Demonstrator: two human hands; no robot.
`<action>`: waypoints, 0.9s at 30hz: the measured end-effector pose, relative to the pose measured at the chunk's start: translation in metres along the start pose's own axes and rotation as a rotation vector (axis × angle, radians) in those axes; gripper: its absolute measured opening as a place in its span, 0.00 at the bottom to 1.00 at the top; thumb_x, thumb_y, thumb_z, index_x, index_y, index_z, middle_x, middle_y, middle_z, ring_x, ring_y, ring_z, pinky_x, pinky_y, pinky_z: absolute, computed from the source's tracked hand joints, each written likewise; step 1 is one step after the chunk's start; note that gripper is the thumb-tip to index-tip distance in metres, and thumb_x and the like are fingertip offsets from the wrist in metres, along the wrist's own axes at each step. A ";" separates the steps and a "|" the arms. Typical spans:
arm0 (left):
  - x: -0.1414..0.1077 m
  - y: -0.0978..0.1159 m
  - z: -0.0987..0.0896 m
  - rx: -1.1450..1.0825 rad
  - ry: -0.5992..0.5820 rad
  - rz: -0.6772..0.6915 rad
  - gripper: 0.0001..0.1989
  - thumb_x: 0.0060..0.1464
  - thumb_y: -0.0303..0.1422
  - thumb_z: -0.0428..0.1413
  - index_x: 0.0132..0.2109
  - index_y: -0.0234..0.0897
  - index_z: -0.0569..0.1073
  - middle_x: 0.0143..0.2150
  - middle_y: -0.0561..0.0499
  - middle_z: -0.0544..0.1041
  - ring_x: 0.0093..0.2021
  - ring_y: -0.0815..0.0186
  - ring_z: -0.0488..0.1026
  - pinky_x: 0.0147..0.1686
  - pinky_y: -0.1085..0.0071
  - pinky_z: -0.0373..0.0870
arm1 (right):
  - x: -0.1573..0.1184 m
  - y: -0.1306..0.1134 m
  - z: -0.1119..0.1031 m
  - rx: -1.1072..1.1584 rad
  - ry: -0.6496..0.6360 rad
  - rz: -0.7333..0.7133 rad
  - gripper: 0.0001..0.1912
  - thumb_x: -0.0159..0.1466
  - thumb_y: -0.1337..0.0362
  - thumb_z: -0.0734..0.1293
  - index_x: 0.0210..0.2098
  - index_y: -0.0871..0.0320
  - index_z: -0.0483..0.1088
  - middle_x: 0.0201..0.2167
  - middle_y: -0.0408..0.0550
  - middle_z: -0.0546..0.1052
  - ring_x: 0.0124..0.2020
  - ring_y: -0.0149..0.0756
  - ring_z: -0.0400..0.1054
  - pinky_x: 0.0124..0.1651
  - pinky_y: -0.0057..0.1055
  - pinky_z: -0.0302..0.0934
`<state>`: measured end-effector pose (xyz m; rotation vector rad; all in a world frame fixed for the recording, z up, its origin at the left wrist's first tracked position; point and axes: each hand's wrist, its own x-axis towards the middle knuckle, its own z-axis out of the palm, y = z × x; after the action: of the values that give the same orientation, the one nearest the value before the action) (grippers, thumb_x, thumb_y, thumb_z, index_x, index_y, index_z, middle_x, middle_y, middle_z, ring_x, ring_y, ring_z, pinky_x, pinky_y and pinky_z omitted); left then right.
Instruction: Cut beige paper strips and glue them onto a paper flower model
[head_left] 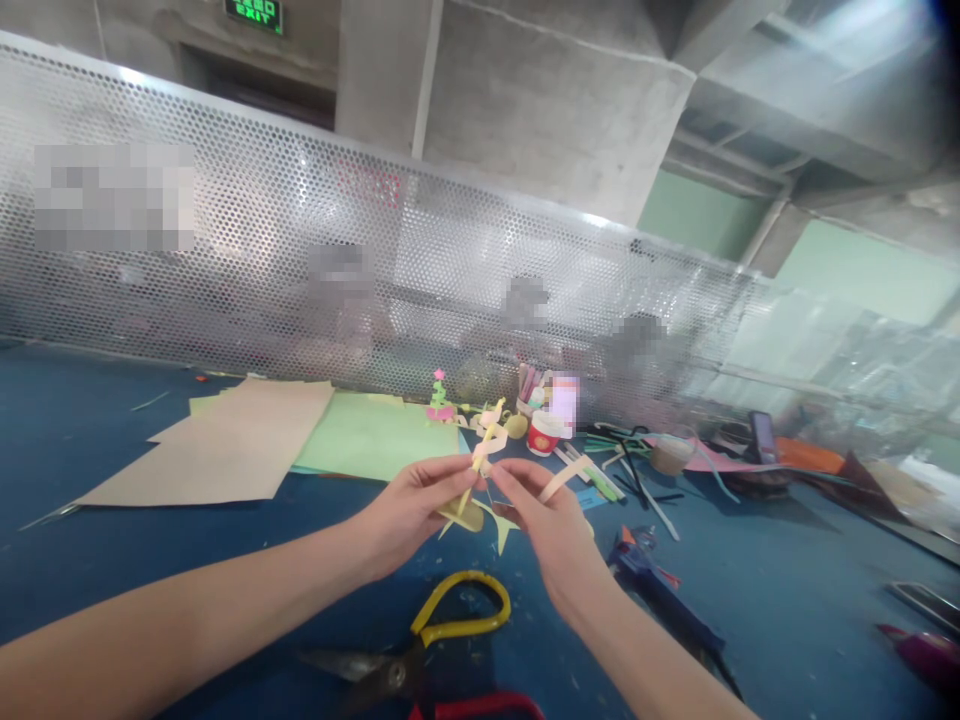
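Concrete hall, head view: rough grey walls and beams stand behind a perforated metal screen, its sheen broken by tiny round holes.
Blue table: flat and matte, lightly speckled with scraps.
Paper piece: pale pink and yellow, with angular folds on a thin stem, upright between the two hands above the middle of the table.
Left hand: closed to a pinch, thumb and fingers on the stem.
Right hand: nearly closed, fingertips pinched at the paper piece's lower part; a flat cream strip juts out beside the thumb, and whether it is gripped or attached I cannot tell.
Crushing risk: the folds look thin, so too firm a pinch could crease them or bend the stem.
Snagging risk: the strip and the pointed green paper shape under the fingers could catch and tear as the hands part.
Scissors: steel blades spread, one looped handle yellow, the other red; a lowered forearm could meet the bare edge.
Glue gun: dark blue, lying just beside the right forearm; if hot, its tip could burn skin.
Paper sheets: smooth beige overlapping light green, loose enough for a sleeve or wrist to drag.
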<state>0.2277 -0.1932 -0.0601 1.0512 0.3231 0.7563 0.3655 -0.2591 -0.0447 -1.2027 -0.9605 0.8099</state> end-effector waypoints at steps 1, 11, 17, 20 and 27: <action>0.000 0.000 0.000 -0.001 0.003 -0.002 0.09 0.49 0.32 0.60 0.39 0.35 0.77 0.33 0.52 0.76 0.28 0.75 0.70 0.31 0.78 0.65 | 0.001 0.001 0.000 0.009 0.002 0.004 0.14 0.49 0.55 0.72 0.30 0.57 0.74 0.29 0.44 0.75 0.34 0.34 0.67 0.34 0.27 0.65; 0.000 0.002 0.001 -0.008 0.001 0.013 0.11 0.48 0.33 0.60 0.40 0.36 0.77 0.33 0.52 0.76 0.29 0.74 0.70 0.31 0.77 0.65 | -0.001 -0.004 0.000 -0.020 -0.057 -0.014 0.15 0.51 0.55 0.71 0.34 0.57 0.72 0.31 0.45 0.74 0.34 0.34 0.66 0.35 0.28 0.63; 0.002 0.002 -0.003 -0.026 0.008 -0.006 0.10 0.48 0.32 0.61 0.39 0.36 0.77 0.34 0.51 0.76 0.30 0.73 0.70 0.34 0.75 0.66 | 0.001 -0.017 -0.010 -0.005 0.037 -0.144 0.19 0.53 0.53 0.70 0.41 0.53 0.66 0.33 0.43 0.72 0.34 0.33 0.66 0.37 0.30 0.62; 0.002 0.003 -0.005 -0.034 0.028 -0.022 0.11 0.48 0.32 0.61 0.41 0.37 0.77 0.36 0.51 0.76 0.32 0.73 0.70 0.37 0.74 0.66 | 0.007 -0.023 -0.020 0.031 0.166 -0.230 0.18 0.54 0.52 0.68 0.41 0.51 0.64 0.34 0.42 0.71 0.34 0.32 0.65 0.37 0.29 0.62; 0.003 0.014 -0.004 -0.071 -0.006 -0.066 0.07 0.48 0.31 0.60 0.37 0.36 0.77 0.32 0.53 0.74 0.31 0.75 0.68 0.36 0.77 0.64 | 0.011 -0.040 -0.038 -0.182 0.218 -0.269 0.15 0.57 0.50 0.64 0.29 0.55 0.70 0.35 0.47 0.74 0.41 0.40 0.65 0.44 0.34 0.59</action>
<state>0.2216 -0.1844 -0.0497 0.9715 0.3221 0.7001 0.4055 -0.2718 -0.0066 -1.2554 -1.0042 0.3764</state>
